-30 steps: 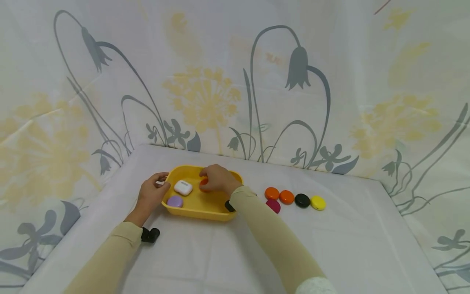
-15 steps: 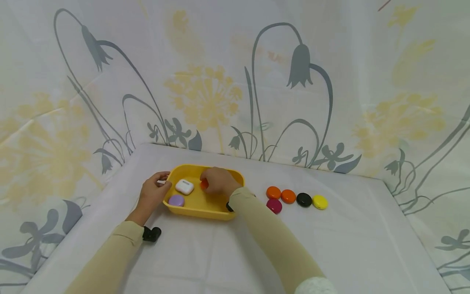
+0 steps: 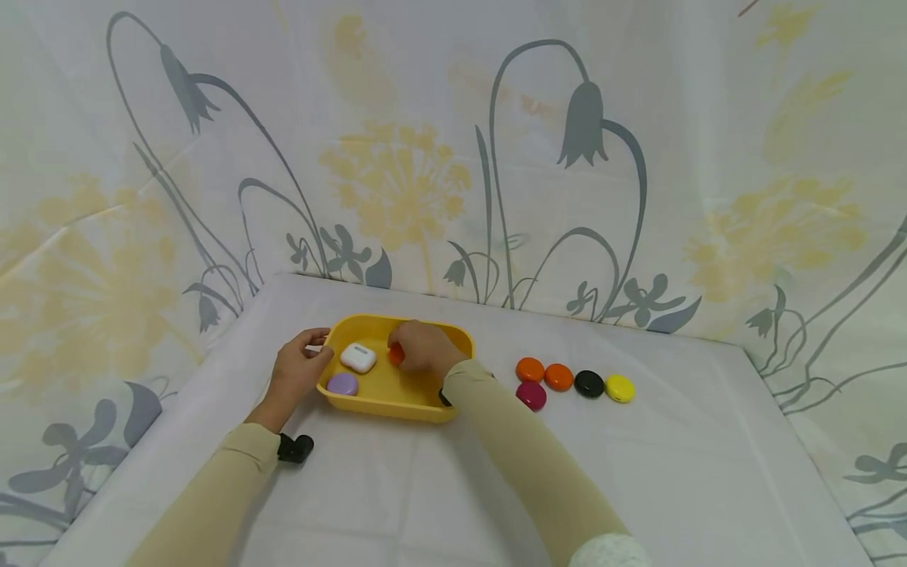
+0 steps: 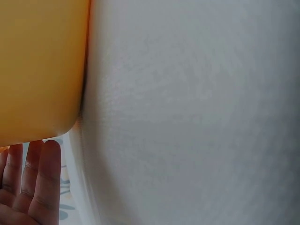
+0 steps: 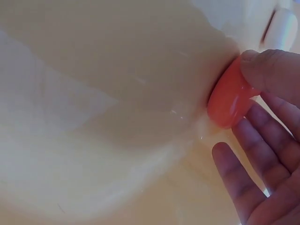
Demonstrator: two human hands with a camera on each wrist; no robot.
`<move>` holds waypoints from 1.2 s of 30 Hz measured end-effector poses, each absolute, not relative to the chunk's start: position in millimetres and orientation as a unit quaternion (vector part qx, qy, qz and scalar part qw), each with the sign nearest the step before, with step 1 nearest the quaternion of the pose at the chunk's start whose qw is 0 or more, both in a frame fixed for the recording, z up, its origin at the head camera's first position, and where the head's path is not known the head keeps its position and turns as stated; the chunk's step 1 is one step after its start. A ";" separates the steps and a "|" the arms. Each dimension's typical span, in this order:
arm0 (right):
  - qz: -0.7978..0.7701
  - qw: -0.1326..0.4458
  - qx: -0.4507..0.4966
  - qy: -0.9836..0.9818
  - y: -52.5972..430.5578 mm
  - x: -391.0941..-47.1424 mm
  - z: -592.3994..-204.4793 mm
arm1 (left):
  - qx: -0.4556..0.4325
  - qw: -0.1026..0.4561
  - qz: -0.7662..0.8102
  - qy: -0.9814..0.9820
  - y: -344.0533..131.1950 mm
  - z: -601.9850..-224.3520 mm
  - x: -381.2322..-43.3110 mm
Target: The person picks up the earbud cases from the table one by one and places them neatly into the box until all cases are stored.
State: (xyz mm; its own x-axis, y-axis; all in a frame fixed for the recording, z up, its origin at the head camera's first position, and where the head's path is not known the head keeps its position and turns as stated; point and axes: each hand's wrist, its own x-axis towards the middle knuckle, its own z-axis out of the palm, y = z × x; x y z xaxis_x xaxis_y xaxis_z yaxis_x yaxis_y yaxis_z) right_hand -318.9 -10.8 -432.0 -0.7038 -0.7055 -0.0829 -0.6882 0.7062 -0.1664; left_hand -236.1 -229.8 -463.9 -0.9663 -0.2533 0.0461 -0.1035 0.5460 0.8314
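A yellow tray point(image 3: 397, 411) stands on the white-covered table. My right hand point(image 3: 423, 346) reaches inside it and pinches an orange round disc point(image 5: 228, 101) between thumb and fingers, with the disc at the tray's floor. In the head view that hand partly hides the disc. To its left in the tray lie a white rounded case point(image 3: 358, 358), like an earbud case, and a lilac disc point(image 3: 343, 384). At the tray's left end, my left hand point(image 3: 298, 368) rests against the outer wall with fingers extended; the left wrist view shows the fingertips point(image 4: 49, 152) at the wall.
Right of the tray lie two orange discs point(image 3: 530, 370), a black disc point(image 3: 589, 384), a yellow disc point(image 3: 620, 388) and a dark pink disc point(image 3: 531, 395). Behind the table hangs a flower-patterned cloth point(image 3: 439, 94). Each wrist wears a black camera point(image 3: 295, 448).
My right hand stays on the orange disc in the tray, its fingers slightly more closed over it. The whole view shifts a little; the left hand stays at the tray's end.
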 end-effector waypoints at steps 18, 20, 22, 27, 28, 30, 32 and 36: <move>-0.122 0.123 -0.368 0.913 -16.6 -318.7 -429.7 | 0.100 0.080 -0.470 -0.873 -230.0 -464.1 -237.4; -0.130 0.125 -0.368 0.912 -16.6 -317.3 -426.9 | 0.098 0.080 -0.469 -0.874 -230.4 -464.5 -237.2; -0.138 0.123 -0.370 0.911 -16.4 -316.6 -424.6 | 0.097 0.081 -0.467 -0.875 -230.4 -464.5 -236.8; -0.151 0.110 -0.377 0.907 -17.7 -318.4 -423.8 | 0.096 0.084 -0.466 -0.876 -229.5 -464.0 -236.3; -0.152 0.108 -0.378 0.907 -18.2 -318.6 -423.7 | 0.096 0.085 -0.466 -0.875 -229.4 -464.0 -236.4; -0.150 0.106 -0.381 0.906 -18.9 -318.6 -421.9 | 0.096 0.085 -0.466 -0.876 -229.2 -464.1 -236.5; -0.145 0.102 -0.383 0.907 -19.2 -318.1 -418.8 | 0.096 0.087 -0.465 -0.876 -229.0 -464.0 -236.4; -0.142 0.097 -0.380 0.909 -19.4 -316.8 -411.0 | 0.092 0.090 -0.464 -0.876 -229.3 -464.0 -236.5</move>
State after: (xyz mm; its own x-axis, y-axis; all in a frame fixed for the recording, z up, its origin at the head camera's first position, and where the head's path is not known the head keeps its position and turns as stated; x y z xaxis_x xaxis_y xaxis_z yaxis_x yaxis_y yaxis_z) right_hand -316.8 -19.4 -411.0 -0.6922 -0.7185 -0.0680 -0.6634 0.6705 -0.3321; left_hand -236.5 -229.3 -464.0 -0.9669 -0.2448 0.0723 -0.0776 0.5517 0.8304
